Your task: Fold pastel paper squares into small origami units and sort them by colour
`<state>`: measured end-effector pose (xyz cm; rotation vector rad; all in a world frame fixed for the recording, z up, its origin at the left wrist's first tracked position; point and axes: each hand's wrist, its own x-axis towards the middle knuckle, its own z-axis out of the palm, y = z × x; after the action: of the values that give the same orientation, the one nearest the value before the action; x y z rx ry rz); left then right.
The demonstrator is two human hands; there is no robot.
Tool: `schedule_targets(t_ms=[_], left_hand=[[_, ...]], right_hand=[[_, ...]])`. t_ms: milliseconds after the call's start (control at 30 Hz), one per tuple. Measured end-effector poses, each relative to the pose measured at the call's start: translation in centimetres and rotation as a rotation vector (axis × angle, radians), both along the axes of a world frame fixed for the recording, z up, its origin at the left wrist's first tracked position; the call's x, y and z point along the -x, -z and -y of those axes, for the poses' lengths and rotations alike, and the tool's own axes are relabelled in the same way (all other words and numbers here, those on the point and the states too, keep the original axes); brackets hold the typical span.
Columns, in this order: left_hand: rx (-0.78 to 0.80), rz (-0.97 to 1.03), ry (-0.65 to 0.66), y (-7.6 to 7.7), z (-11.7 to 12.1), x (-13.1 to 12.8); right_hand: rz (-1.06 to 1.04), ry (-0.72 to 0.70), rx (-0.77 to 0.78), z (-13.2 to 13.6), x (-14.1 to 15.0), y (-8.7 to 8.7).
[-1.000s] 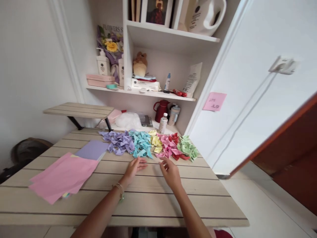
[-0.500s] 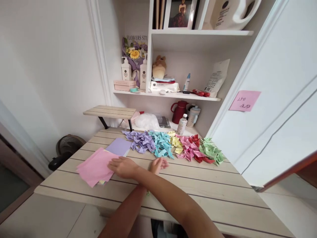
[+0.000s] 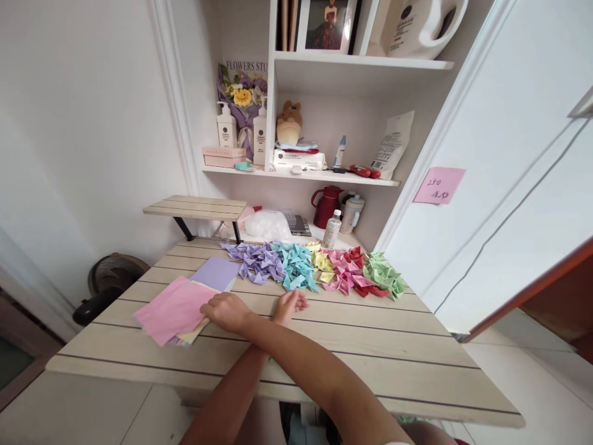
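My forearms cross over the table, the right one on top. My right hand [image 3: 227, 311] reaches to the left, its fingers closed on the right edge of a pink sheet of paper [image 3: 171, 310]. Beneath the pink sheet lie a purple sheet [image 3: 217, 272] and some yellowish paper [image 3: 197, 332]. My left hand [image 3: 291, 306] rests on the tabletop with loosely curled, parted fingers and nothing visible in it. Just beyond it is a pile of teal folded paper pieces [image 3: 296, 266], beside purple folded pieces [image 3: 260, 262].
Yellow [image 3: 323, 262], pink [image 3: 341, 270] and green folded pieces [image 3: 383, 275] continue the row rightward, red ones among them. Behind stand a bottle [image 3: 332, 230] and a red jug [image 3: 327, 207]. A small raised stand [image 3: 197, 207] is at back left. Shelves rise above the slatted table [image 3: 370, 346].
The pink paper now lies as one neater shape, with more yellowish paper showing beneath it. My right hand's fingers have closed at its edge. The camera view has shifted slightly.
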<state>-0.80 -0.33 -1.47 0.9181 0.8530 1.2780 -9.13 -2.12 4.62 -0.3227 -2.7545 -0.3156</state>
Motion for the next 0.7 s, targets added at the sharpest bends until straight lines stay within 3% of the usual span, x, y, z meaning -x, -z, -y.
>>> schedule_targets(t_ms=[233,433,600,700], left_hand=[[0.025,0.02,-0.027,-0.4,0.1,0.0],[0.034,-0.002,-0.037,-0.6,0.0,-0.1],[0.013,-0.036,-0.033,-0.9,0.4,-0.2],[0.019,-0.065,-0.054,-1.0,0.7,0.0]], right_hand=[[-0.204,0.087,0.184,-1.0,-1.2,0.0],[-0.188,0.087,0.248,-1.5,-2.4,0.1],[-0.15,-0.02,0.341,-0.5,-2.7,-0.3],[-0.343,0.036,0.503,0.8,-4.5,-0.7]])
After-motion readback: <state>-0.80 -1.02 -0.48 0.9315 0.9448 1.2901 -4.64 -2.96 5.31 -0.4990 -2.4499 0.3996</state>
